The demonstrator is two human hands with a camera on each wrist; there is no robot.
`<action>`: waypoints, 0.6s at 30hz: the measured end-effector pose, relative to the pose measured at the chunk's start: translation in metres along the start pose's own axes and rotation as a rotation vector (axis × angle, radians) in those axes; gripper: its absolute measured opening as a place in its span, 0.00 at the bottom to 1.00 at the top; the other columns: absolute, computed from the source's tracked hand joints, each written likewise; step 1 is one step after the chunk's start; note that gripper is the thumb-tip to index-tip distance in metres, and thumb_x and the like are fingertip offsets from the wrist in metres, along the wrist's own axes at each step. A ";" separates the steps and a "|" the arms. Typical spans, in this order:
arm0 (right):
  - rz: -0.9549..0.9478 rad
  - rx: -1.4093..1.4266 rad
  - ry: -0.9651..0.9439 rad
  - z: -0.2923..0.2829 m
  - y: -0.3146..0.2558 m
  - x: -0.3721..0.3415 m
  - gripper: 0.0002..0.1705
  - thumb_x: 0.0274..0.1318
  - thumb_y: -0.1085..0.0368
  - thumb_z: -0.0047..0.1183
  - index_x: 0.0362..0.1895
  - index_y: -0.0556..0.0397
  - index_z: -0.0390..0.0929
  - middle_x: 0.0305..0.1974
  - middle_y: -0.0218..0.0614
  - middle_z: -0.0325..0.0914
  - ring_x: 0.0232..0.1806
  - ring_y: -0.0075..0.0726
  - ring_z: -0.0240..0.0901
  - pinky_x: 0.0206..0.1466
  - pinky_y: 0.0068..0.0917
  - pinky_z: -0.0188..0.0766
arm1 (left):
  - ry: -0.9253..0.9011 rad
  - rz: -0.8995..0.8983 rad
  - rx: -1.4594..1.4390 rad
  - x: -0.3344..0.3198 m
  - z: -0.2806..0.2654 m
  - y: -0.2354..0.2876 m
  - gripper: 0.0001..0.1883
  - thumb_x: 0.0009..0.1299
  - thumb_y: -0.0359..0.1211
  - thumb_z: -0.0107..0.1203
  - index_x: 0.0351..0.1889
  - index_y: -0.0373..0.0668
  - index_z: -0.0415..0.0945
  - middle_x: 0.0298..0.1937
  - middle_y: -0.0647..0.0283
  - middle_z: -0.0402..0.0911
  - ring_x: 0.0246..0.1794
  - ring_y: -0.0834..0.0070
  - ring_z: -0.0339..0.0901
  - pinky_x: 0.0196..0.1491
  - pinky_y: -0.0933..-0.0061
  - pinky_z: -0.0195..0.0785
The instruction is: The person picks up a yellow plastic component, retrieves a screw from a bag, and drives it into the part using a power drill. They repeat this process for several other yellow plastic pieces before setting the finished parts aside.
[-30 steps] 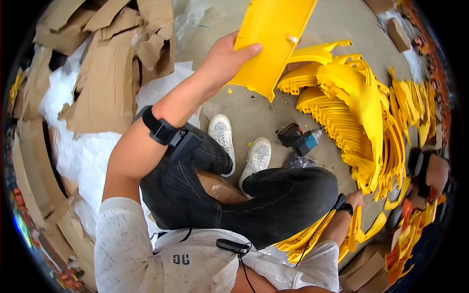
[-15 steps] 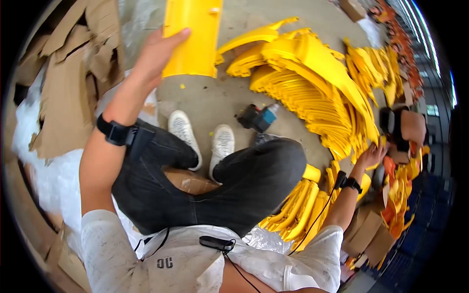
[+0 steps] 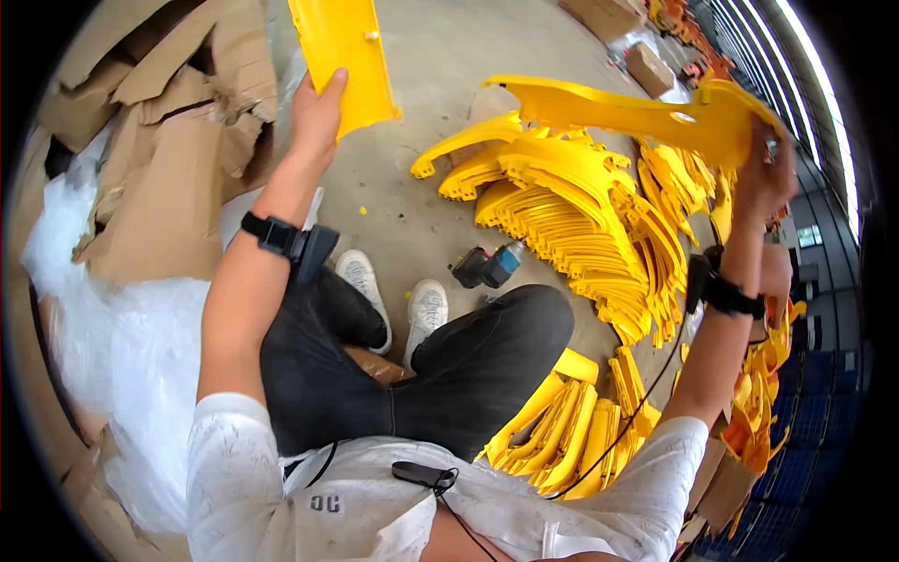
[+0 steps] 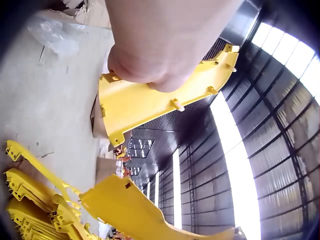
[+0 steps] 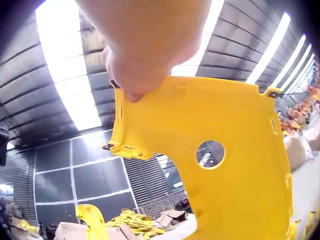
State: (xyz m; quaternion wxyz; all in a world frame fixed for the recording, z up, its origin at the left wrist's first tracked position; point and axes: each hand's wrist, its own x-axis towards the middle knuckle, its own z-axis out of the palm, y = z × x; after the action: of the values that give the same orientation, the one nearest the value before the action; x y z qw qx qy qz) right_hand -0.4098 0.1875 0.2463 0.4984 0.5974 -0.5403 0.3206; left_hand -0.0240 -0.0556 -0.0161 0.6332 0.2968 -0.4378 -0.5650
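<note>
In the head view my left hand (image 3: pixel 316 114) grips the edge of a flat, slightly curved yellow plastic panel (image 3: pixel 348 58), with the thumb over its face. Small pegs and tabs line that panel (image 4: pixel 145 107) in the left wrist view. My right hand (image 3: pixel 766 176), raised at the right, holds a longer curved yellow plastic cover (image 3: pixel 609 105) by its wide end. A round hole pierces the cover (image 5: pixel 240 130) in the right wrist view. Beneath the cover lies a nested stack of yellow covers (image 3: pixel 562 225) on the floor.
A black and blue cordless drill (image 3: pixel 487 266) lies on the floor ahead of my feet. More yellow parts (image 3: pixel 552 431) are beside my right thigh. Torn cardboard (image 3: pixel 178 178) and clear plastic wrap (image 3: pixel 154 375) spread along the left. Boxes (image 3: pixel 646 70) stand farther back.
My right hand has risen from low at the right and now holds up the curved yellow cover. My left hand still holds the flat panel. The head view has shifted.
</note>
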 end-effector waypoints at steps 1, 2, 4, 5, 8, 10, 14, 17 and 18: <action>0.026 0.014 0.017 -0.013 -0.019 0.011 0.13 0.59 0.65 0.60 0.47 0.53 0.80 0.40 0.36 0.84 0.38 0.26 0.81 0.42 0.22 0.75 | 0.017 0.008 0.012 0.005 -0.005 0.007 0.16 0.73 0.29 0.52 0.57 0.35 0.70 0.51 0.59 0.79 0.49 0.73 0.78 0.51 0.72 0.71; 0.125 0.048 0.014 -0.023 -0.033 0.019 0.13 0.61 0.63 0.58 0.48 0.54 0.78 0.41 0.36 0.84 0.37 0.25 0.80 0.41 0.20 0.75 | 0.030 0.118 0.003 0.011 -0.009 0.014 0.16 0.73 0.29 0.52 0.58 0.35 0.70 0.51 0.59 0.79 0.49 0.73 0.77 0.52 0.72 0.71; 0.205 0.239 0.028 -0.028 -0.060 0.024 0.15 0.63 0.58 0.57 0.48 0.54 0.78 0.39 0.36 0.83 0.37 0.24 0.80 0.40 0.19 0.75 | 0.045 0.244 0.008 0.018 -0.015 0.034 0.17 0.72 0.28 0.52 0.58 0.35 0.70 0.52 0.60 0.79 0.49 0.74 0.77 0.52 0.72 0.70; 0.202 0.279 0.030 -0.028 -0.070 0.025 0.15 0.63 0.57 0.57 0.48 0.52 0.78 0.39 0.36 0.83 0.37 0.24 0.80 0.39 0.19 0.75 | 0.040 0.298 -0.020 0.020 -0.016 0.052 0.16 0.71 0.27 0.54 0.57 0.35 0.71 0.51 0.60 0.79 0.49 0.74 0.77 0.51 0.73 0.71; 0.153 0.363 0.064 -0.011 -0.115 0.012 0.13 0.62 0.58 0.58 0.46 0.50 0.78 0.38 0.34 0.83 0.37 0.22 0.79 0.39 0.19 0.74 | -0.025 0.380 -0.055 0.011 -0.011 0.106 0.17 0.71 0.27 0.54 0.57 0.37 0.70 0.52 0.61 0.78 0.51 0.74 0.77 0.53 0.72 0.70; 0.219 0.423 0.047 0.004 -0.140 -0.003 0.11 0.61 0.61 0.59 0.42 0.54 0.78 0.34 0.32 0.82 0.32 0.19 0.75 0.35 0.18 0.70 | -0.086 0.399 -0.059 0.006 -0.006 0.130 0.18 0.72 0.28 0.53 0.59 0.39 0.67 0.54 0.63 0.77 0.53 0.74 0.76 0.55 0.72 0.70; 0.411 0.713 -0.054 0.038 -0.189 -0.035 0.11 0.61 0.64 0.58 0.46 0.54 0.78 0.32 0.37 0.83 0.32 0.25 0.78 0.37 0.24 0.73 | -0.258 0.331 -0.091 0.002 0.025 0.149 0.17 0.73 0.30 0.54 0.59 0.40 0.68 0.54 0.65 0.77 0.54 0.75 0.75 0.55 0.71 0.70; 0.490 0.712 -0.142 0.053 -0.229 -0.052 0.12 0.59 0.67 0.58 0.47 0.55 0.78 0.32 0.39 0.82 0.33 0.29 0.81 0.38 0.24 0.74 | -0.337 0.276 -0.167 -0.010 0.057 0.146 0.17 0.73 0.31 0.54 0.59 0.41 0.68 0.55 0.65 0.77 0.55 0.74 0.75 0.56 0.71 0.71; 0.516 0.746 -0.153 0.058 -0.238 -0.057 0.12 0.59 0.68 0.58 0.47 0.56 0.77 0.33 0.39 0.82 0.34 0.28 0.81 0.39 0.24 0.74 | -0.355 0.222 -0.221 -0.014 0.065 0.144 0.17 0.73 0.31 0.54 0.59 0.41 0.68 0.55 0.65 0.77 0.55 0.74 0.75 0.56 0.71 0.71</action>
State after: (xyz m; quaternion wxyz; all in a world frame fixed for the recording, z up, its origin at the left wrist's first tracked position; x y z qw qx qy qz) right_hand -0.2007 0.1316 0.1174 0.1119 0.6037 -0.5543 0.5619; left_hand -0.0157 -0.0075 0.1344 0.6333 0.0717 -0.5075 -0.5798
